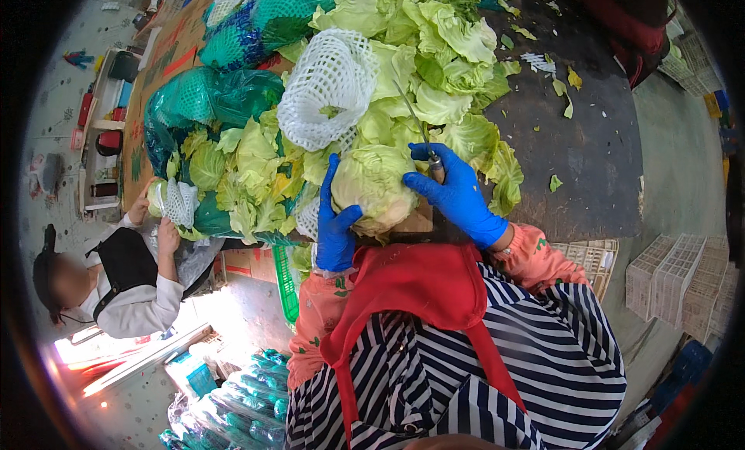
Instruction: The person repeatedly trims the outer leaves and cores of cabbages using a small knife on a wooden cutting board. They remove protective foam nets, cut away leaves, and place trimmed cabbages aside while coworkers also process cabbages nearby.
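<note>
A round pale green head of lettuce or cabbage (375, 188) rests at the table's near edge, in front of the red apron. My left hand (337, 217), in a blue glove, grips its left side, with the thumb across the front. In my right hand (460, 194), also blue-gloved, is a knife (436, 169) with a wooden handle. Its thin blade points up and away over the leaves, and my right fingertips reach the head's right side. Just beyond the head lie a white foam net sleeve (329, 89) and a heap of loose leaves (442, 60).
Green mesh bags (215, 100) line the table's left side. At the left, another person (134, 275) holds a head in a foam net. Leaf scraps (556, 183) dot the dark tabletop (593, 153). Plastic crates (669, 281) stand right; filled bags (244, 403) lie below left.
</note>
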Motion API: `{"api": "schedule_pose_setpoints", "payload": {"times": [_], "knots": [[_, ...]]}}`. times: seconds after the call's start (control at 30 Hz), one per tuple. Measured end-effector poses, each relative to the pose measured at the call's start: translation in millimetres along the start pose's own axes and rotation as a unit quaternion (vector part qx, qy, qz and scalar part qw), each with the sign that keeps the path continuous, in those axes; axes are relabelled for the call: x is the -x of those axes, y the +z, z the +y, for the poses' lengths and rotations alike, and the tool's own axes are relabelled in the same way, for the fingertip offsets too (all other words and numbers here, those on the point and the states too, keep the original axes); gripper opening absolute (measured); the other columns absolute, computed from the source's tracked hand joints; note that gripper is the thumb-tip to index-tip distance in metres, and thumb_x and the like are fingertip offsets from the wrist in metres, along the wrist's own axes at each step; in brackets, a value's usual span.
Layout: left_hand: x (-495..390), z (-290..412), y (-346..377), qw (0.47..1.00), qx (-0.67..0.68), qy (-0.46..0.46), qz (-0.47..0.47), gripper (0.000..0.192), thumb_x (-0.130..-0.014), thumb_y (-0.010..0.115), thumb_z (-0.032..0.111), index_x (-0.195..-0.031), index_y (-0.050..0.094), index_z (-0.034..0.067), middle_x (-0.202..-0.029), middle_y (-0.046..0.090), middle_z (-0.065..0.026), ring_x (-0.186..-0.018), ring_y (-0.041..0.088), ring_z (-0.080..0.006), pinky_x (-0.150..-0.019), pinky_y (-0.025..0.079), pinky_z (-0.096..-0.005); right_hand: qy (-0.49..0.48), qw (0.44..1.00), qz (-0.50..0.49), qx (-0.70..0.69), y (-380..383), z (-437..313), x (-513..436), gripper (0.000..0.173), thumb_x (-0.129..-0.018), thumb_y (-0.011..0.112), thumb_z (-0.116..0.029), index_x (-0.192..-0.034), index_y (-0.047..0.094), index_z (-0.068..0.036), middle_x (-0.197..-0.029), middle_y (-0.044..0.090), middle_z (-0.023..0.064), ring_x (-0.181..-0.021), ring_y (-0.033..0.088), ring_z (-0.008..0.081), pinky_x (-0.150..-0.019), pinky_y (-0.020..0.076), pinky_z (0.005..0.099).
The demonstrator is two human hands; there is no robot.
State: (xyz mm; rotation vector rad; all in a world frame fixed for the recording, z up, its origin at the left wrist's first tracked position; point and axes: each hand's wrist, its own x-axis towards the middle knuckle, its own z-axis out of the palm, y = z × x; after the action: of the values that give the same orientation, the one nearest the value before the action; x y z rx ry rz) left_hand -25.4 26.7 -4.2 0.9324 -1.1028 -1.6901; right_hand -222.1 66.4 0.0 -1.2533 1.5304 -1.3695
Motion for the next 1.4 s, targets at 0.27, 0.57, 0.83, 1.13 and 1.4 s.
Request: {"api": "schedule_pose_setpoints", "payload": {"times": [0.27, 0.57, 0.83, 1.13, 1.4], "knots": [[-2.4, -6.4, 14.7, 0.995, -0.091, -0.001, 0.049, 0.090, -0.066, 0.071, 0.001, -0.143, 0.026, 0.007, -0.136, 0.038, -0.0137, -0.121, 0.042, -0.0253, -0.102, 0.036, -0.0351, 0.085, 0.996, -0.023, -0.012, -8.7, 22.4, -16.0, 0.025, -0.077, 0.071, -0.016, -0.095, 0.064, -0.001, -0.083, 0.064, 0.0073, -0.075, 0.059, 0.0148, -0.069, 0.0476, 0.0282], [-3.4, -3.1, 18.9, 0.997, -0.069, -0.019, 0.025, 0.093, -0.065, 0.072, 0.003, -0.144, 0.022, 0.007, -0.137, 0.036, -0.0138, -0.120, 0.043, -0.0261, -0.101, 0.037, -0.0359, 0.077, 0.996, -0.047, 0.005, -11.5, 13.9, -26.9, 0.021, -0.078, 0.071, -0.020, -0.085, 0.062, -0.002, -0.068, 0.060, 0.0036, -0.057, 0.051, 0.0085, -0.053, 0.0438, 0.0264], [0.5, -15.4, 17.0, 0.973, -0.218, 0.075, -0.003, 0.099, -0.063, 0.080, 0.014, -0.143, 0.023, 0.002, -0.143, 0.030, -0.0129, -0.127, 0.035, -0.0255, -0.106, 0.029, -0.0375, 0.215, 0.966, -0.142, -0.016, -26.7, 4.3, -31.5, 0.016, -0.080, 0.065, -0.016, -0.084, 0.058, -0.002, -0.066, 0.057, 0.0034, -0.056, 0.053, 0.0091, -0.050, 0.0438, 0.0257], [6.7, -17.8, 11.9, 0.971, -0.226, 0.070, -0.014, 0.100, -0.062, 0.081, 0.017, -0.143, 0.023, 0.003, -0.145, 0.027, -0.0119, -0.128, 0.034, -0.0260, -0.107, 0.028, -0.0378, 0.244, 0.967, -0.069, -0.036, -34.7, 14.6, -28.4, 0.012, -0.080, 0.059, -0.011, -0.088, 0.060, -0.003, -0.071, 0.059, 0.0031, -0.058, 0.056, 0.0095, -0.050, 0.0456, 0.0243], [5.4, -17.7, 11.7, 0.977, -0.202, 0.070, -0.023, 0.103, -0.061, 0.081, 0.022, -0.143, 0.022, 0.003, -0.145, 0.027, -0.0114, -0.129, 0.033, -0.0260, -0.108, 0.027, -0.0382, 0.250, 0.953, -0.164, -0.058, -33.7, -3.1, -29.1, 0.022, -0.081, 0.069, -0.022, -0.089, 0.061, -0.003, -0.072, 0.058, 0.0017, -0.057, 0.054, 0.0086, -0.050, 0.0444, 0.0241]]}}
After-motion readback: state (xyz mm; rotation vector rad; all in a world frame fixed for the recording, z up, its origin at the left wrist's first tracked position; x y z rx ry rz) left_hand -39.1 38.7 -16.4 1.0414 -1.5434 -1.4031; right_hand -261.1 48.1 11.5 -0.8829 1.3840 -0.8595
